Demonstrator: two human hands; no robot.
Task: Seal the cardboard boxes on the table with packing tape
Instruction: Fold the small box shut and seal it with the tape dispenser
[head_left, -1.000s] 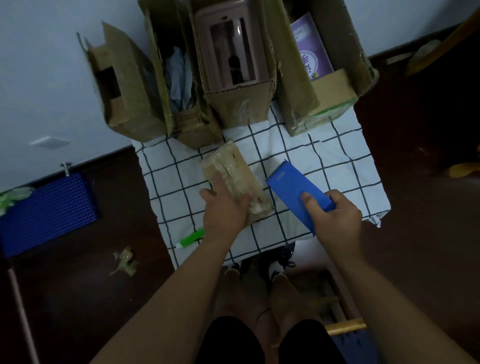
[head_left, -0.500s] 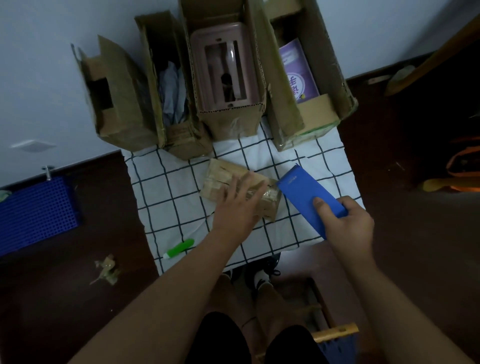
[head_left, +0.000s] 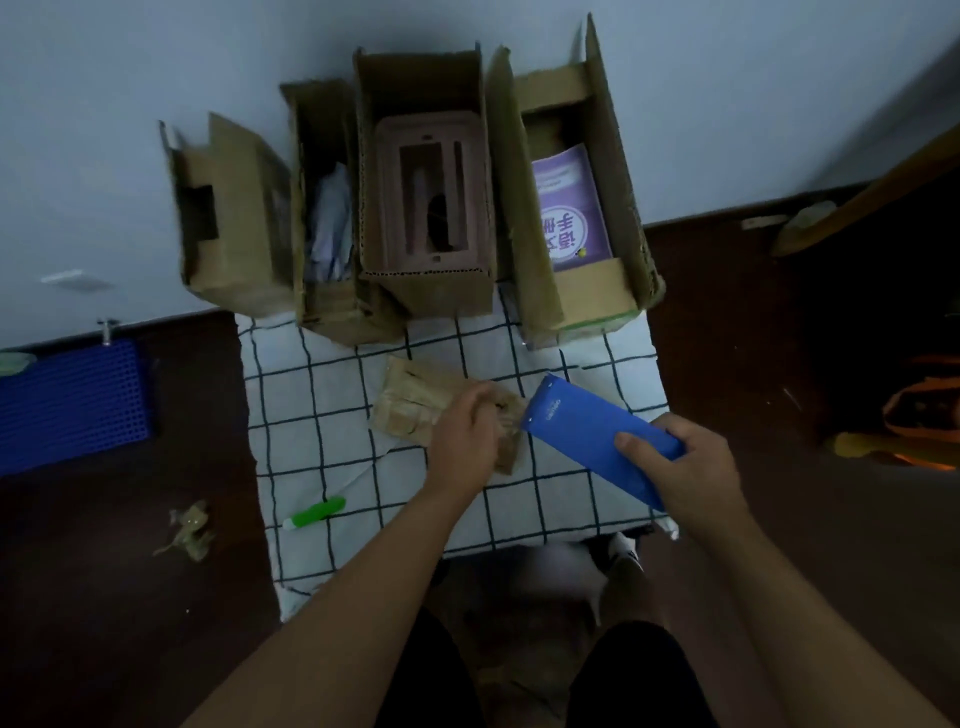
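A small flat cardboard box, wrapped in shiny tape, lies crosswise in the middle of the checked tablecloth. My left hand covers its right end with the fingers curled round the edge. My right hand grips a blue flat case by its near end; the case's far tip touches the small box's right end. Several taller cardboard boxes stand open along the back: an empty-looking one, one with paper, one with a pink plastic item, one with a purple book.
A green pen-like tool lies on the cloth near the front left corner. On the dark floor are a blue plastic crate at left, a crumpled wad of tape, and an orange object at right. A wall stands behind the boxes.
The small box has turned from lengthwise to crosswise. My left hand went from lying flat on it to curling over its right end. The blue case now meets that end.
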